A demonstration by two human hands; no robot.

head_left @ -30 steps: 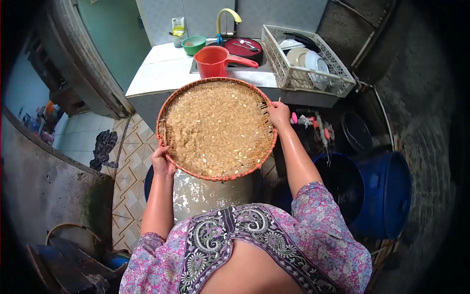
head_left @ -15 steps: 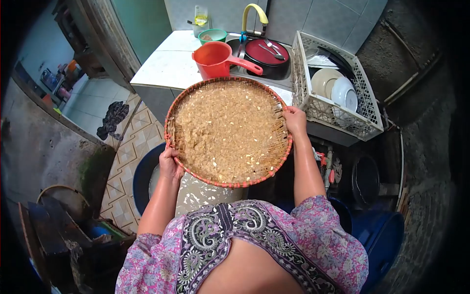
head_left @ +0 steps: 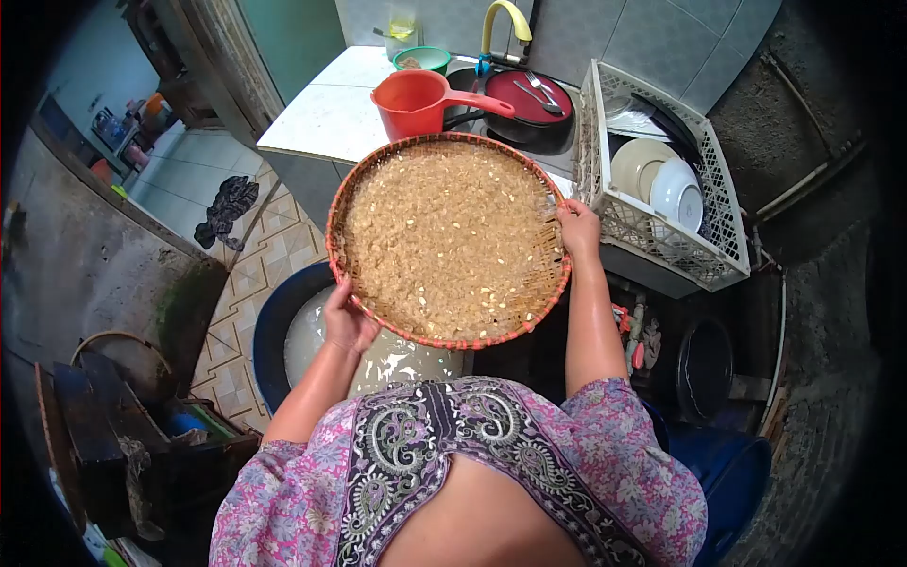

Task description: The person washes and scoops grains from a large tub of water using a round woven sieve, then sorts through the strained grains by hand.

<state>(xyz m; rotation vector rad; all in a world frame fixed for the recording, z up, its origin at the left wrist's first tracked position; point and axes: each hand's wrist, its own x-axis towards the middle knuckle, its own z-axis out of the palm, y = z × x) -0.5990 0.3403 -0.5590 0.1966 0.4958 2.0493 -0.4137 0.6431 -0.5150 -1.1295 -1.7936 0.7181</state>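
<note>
A round woven tray [head_left: 422, 337] with a red-and-tan rim is held up in front of my chest. Wet-looking, light brown grainy stuff [head_left: 439, 236] with scattered pale bits covers most of it, and bare weave shows near its right edge. My left hand [head_left: 350, 319] holds the rim at the lower left, its fingers partly hidden beneath. On the right side, my right hand [head_left: 578, 230] grips the rim. Below the tray stands a blue tub [head_left: 269, 354] of cloudy liquid, partly covered by the tray and my left arm.
Beyond the tray, a red dipper [head_left: 411, 106] stands on the white counter [head_left: 321, 118], near a green bowl [head_left: 422, 59]. The sink holds a dark red lid [head_left: 529, 97] with cutlery. A crate [head_left: 661, 222] of dishes is at right, a blue barrel [head_left: 723, 482] below.
The view has swung left, so the counter and crate appear farther right. Grains in the tray lie more evenly, with the lump at left flattened. My left hand's fingers have shifted along the rim.
</note>
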